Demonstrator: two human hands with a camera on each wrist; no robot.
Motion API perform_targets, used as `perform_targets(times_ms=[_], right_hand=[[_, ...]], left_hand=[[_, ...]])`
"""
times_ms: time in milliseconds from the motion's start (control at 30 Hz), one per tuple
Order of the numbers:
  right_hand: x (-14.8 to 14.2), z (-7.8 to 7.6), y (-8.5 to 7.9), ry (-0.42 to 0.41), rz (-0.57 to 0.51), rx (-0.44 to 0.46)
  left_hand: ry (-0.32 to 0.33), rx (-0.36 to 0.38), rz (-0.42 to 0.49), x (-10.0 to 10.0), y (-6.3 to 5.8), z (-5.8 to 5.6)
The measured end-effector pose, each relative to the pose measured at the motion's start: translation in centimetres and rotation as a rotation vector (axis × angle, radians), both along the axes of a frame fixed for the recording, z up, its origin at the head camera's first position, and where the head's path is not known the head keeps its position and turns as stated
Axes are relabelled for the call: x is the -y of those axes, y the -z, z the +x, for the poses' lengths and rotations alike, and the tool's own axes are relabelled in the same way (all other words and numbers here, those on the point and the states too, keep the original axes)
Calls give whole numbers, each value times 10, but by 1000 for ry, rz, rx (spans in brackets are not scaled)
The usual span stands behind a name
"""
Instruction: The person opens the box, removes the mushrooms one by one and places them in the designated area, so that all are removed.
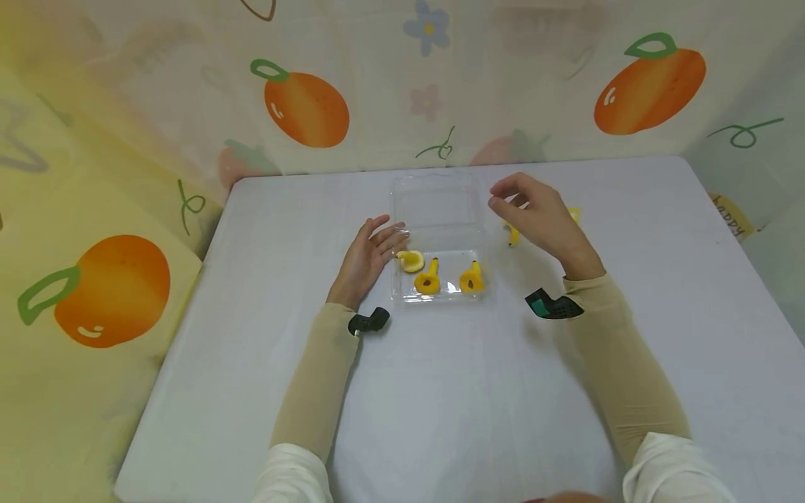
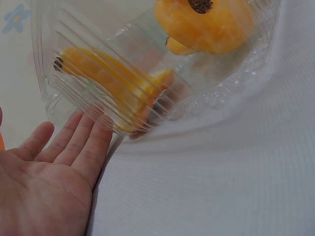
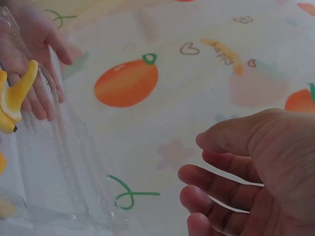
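A clear plastic clamshell box (image 1: 440, 299) lies on the table with its lid (image 1: 434, 199) folded back. Inside are three small yellow banana-shaped pieces: one at the back left (image 1: 411, 262), one in the middle (image 1: 428, 279) and one at the right (image 1: 472, 278). My left hand (image 1: 370, 255) is at the box's left side, palm turned toward it; in the left wrist view its extended fingertips touch the ribbed wall (image 2: 88, 86). To the right of the lid, my right hand (image 1: 534, 213) hovers with loosely bent fingers and nothing between them.
More yellow banana-like pieces lie on the table right of the box, one (image 1: 513, 235) partly behind my right hand, another bit (image 1: 574, 214) beyond it. The white-covered table (image 1: 440, 391) meets a fruit-printed curtain (image 1: 377, 84) at its back edge.
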State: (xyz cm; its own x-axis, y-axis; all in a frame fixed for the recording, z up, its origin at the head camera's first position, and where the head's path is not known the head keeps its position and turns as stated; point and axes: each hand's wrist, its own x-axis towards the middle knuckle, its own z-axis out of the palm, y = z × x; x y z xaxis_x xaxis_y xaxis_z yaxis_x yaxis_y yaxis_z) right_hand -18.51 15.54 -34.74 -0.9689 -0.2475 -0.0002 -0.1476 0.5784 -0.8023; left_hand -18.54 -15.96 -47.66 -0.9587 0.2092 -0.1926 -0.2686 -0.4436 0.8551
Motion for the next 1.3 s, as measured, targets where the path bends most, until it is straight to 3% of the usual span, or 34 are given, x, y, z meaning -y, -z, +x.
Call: perform_targets(times_ms=[1300], right_hand=[[49,5,23,-236,92,66]], left_hand=[[-7,6,-19,-5,0,1]])
